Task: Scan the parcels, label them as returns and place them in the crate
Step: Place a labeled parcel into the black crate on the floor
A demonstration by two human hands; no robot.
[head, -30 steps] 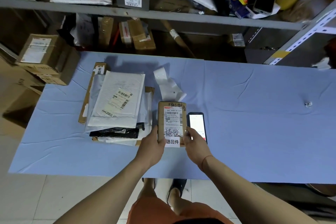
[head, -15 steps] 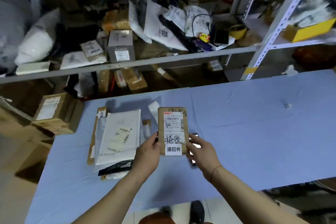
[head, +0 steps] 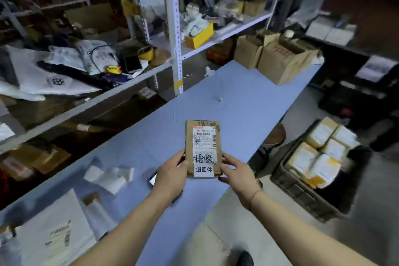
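- Table (head: 248, 101) under its blue cloth carries unprocessed mail at my near left: a white mailer (head: 56, 235) and loose label backing (head: 110, 176).
- Crate (head: 306, 188) on the floor to my right holds several labelled parcels; I judge that part done.
- Parcel (head: 203, 147) floats above the table edge, shipping label and white return sticker on its face, so I reckon only crating remains.
- Left hand (head: 170, 176) and right hand (head: 235, 174) pinch its lower corners, fingers curled.
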